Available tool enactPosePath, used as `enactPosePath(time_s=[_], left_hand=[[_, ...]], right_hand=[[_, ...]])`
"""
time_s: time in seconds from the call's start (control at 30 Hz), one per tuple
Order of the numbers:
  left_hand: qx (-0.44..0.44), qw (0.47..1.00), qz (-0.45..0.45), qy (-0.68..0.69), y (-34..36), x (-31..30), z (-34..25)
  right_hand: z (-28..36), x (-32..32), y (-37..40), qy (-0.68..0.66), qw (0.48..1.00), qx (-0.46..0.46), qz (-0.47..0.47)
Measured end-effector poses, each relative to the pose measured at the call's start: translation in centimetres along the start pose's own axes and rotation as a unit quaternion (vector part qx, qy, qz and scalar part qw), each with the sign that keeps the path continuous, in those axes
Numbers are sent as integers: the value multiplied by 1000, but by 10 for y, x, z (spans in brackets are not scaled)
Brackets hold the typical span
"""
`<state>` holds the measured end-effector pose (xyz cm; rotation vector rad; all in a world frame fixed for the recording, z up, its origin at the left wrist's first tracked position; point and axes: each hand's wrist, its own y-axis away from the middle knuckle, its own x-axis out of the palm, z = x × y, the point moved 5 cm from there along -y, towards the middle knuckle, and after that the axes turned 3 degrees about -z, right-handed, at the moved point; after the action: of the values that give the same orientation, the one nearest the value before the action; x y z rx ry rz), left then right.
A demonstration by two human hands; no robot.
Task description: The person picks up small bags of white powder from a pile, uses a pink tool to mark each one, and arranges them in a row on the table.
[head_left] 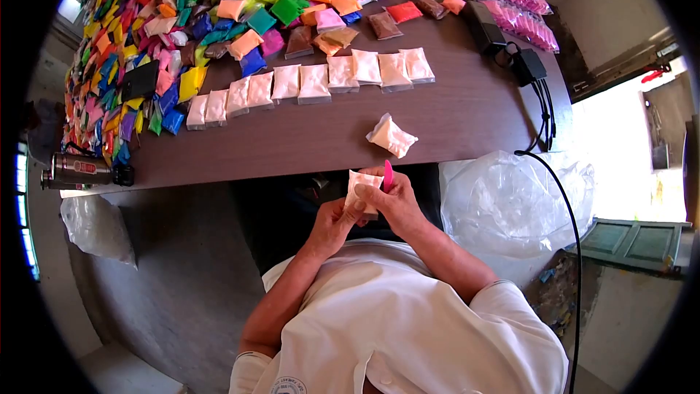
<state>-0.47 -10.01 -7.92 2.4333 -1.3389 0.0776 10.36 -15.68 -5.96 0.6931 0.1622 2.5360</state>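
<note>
My left hand (337, 222) is closed on the lower left side of a small clear packet (363, 179) filled with pale peach-pink material. My right hand (401, 203) presses its thumb across the front of that same packet. A bright pink plastic tool (388, 175), blade-like at its tip, sticks up between the fingers of my right hand. Both hands are just off the table's near edge, above my lap. On the table in front of them lies a crumpled peach packet (394, 136). Beyond it, a row of flat peach packets (314, 82) stretches to the left.
Many colourful packets (284, 9) are heaped over the back and left of the brown table (292, 135). A steel flask (84, 169) lies at the left edge. A black adapter (526, 66) with cables sits at right. A clear plastic bag (510, 204) is beside me.
</note>
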Motion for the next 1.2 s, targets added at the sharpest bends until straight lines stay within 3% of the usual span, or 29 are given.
enactPosePath(time_s=[0.37,0.47,0.63,0.77,0.83,0.87,1.2], left_hand=[[-6,1000,2,-12,0,2,2],[-6,1000,9,-16,0,0,4],[-11,1000,13,-22,2,3,4],[0,1000,14,-12,2,4,4],[2,1000,17,-6,1,3,5],[3,1000,19,1,1,2,6],[19,999,38,-19,3,4,6]], right_hand=[[-2,-5,1,-21,1000,7,-5],[3,-6,5,-61,996,56,-20],[-9,-18,6,2,1000,-12,5],[-6,-18,7,-11,1000,-15,-2],[-10,-19,9,-62,995,79,-16],[-9,-17,11,-62,995,79,-16],[-9,-11,12,13,999,-10,45]])
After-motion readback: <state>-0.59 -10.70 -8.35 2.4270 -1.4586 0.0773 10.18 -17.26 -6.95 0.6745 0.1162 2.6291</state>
